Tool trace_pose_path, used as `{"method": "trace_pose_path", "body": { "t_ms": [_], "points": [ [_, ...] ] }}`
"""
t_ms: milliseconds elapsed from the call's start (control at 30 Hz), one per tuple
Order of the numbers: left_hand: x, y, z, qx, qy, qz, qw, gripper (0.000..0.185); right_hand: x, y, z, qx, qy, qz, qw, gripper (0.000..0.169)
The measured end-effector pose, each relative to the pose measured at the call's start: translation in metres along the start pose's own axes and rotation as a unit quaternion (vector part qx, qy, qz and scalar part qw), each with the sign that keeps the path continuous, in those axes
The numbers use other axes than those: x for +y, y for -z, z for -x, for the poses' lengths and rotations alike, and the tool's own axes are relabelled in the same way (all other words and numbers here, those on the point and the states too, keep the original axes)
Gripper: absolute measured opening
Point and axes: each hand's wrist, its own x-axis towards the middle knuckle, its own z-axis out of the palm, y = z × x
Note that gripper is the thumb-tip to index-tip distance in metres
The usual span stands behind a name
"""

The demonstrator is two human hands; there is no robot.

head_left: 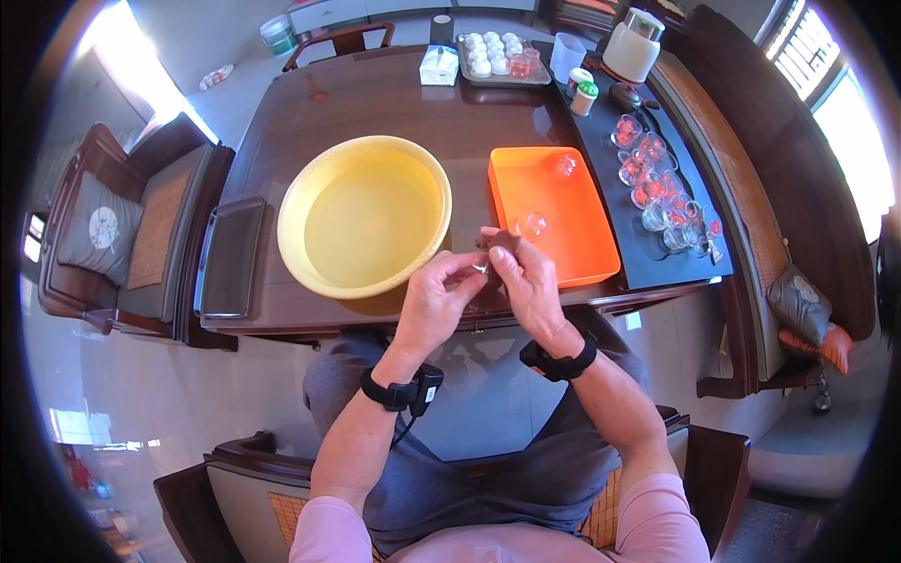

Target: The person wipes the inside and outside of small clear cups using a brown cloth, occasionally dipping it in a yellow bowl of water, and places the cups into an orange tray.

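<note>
My left hand [440, 295] pinches a small shiny piece [481, 268] between thumb and fingertips. Close against it, my right hand [528, 285] grips a small dark brown object [504, 243], partly covered by the fingers; I cannot tell what it is. Both hands meet over the table's near edge, between a round yellow plastic basin [294, 274] and an orange rectangular tray [598, 243]. The basin appears to hold water. Two small transparent cups rest in the tray, one near my right hand [533, 224] and another at the far corner [565, 165].
Several small transparent cups with red marks [647, 169] stand on a black mat [605, 190] at the right. Farther back are a tray of white round items [493, 53], a tissue pack [439, 65], a plastic jug [567, 55] and a green-capped shaker [583, 98]. A dark tray [231, 257] lies left.
</note>
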Motion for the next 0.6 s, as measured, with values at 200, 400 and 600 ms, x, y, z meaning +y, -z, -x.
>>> {"method": "trace_pose_path", "body": {
  "t_ms": [200,400,600],
  "points": [
    [-0.001,0.010,-0.001,-0.034,-0.021,-0.084,0.996,0.021,0.013,-0.006,0.003,-0.033,0.192,0.144,0.970,0.040],
    [0.014,0.021,0.000,-0.093,0.032,0.069,0.993,0.023,0.002,0.011,-0.007,-0.050,-0.043,-0.137,0.988,0.025],
    [0.010,0.010,-0.003,0.009,0.078,0.199,0.977,0.039,-0.012,0.009,-0.002,-0.020,-0.069,-0.149,0.986,0.018]
  ]
}}
